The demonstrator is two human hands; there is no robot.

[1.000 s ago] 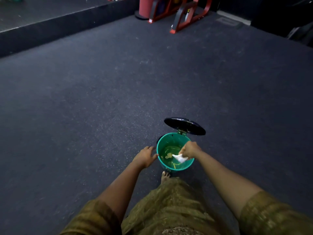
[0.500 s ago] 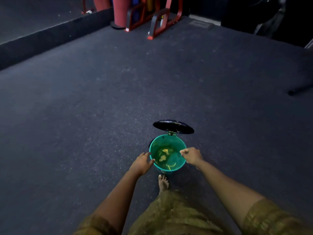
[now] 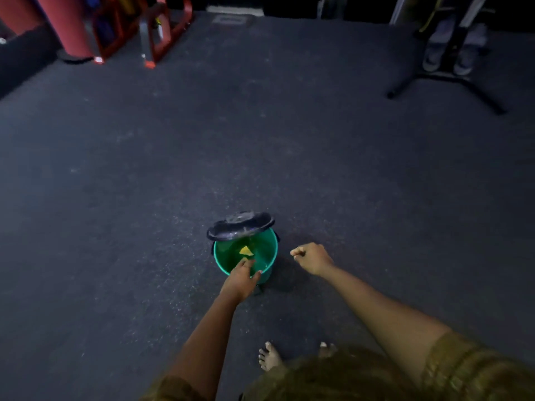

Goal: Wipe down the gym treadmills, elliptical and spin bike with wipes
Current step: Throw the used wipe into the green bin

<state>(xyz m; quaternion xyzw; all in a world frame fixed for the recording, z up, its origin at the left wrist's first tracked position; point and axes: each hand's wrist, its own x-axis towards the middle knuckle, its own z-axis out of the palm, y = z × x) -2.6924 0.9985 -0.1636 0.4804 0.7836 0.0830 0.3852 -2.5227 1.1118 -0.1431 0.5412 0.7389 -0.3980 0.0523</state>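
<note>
At the near rim of the green bin (image 3: 270, 256), the left hand (image 3: 241, 277) rests its loosely spread fingers; just beyond them lies a yellow scrap (image 3: 245, 250) under the half-raised lid (image 3: 240, 225). Right of these fingers, the right hand (image 3: 312, 259) curls empty; no wipe shows. Risk: the lid dropping onto the fingertips.

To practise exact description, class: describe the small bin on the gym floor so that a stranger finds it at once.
On the wide dark floor, follow the person's left hand forward. It rests at the near rim of a small round bin. That bin alone is bright green, with a black lid tipped up at the back.
</note>
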